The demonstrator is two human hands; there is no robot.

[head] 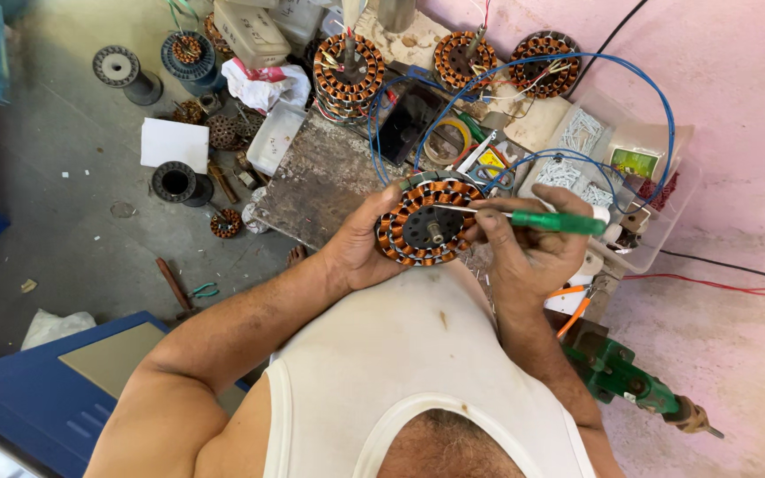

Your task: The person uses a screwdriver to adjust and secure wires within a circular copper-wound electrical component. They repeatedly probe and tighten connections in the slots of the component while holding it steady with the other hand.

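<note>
Left hand (360,252) cups the wound stator (427,223); right hand (533,243) grips a green screwdriver (552,222), whose tip, if it slips, may nick the copper windings.

We see a grey concrete floor (64,204) carrying everything, with a pink wall along its far edge. On it lies a worn grey wooden board (316,177), and beyond the board stand three copper-wound round stators (348,69). Left of the board lie a white paper sheet (173,142), a black empty spool (174,181) and a grey spool (119,68). A clear plastic tray of white parts (657,159) sits by the wall. A green power drill (630,381) lies at the near right, and a blue metal box (37,389) at the near left.
</note>
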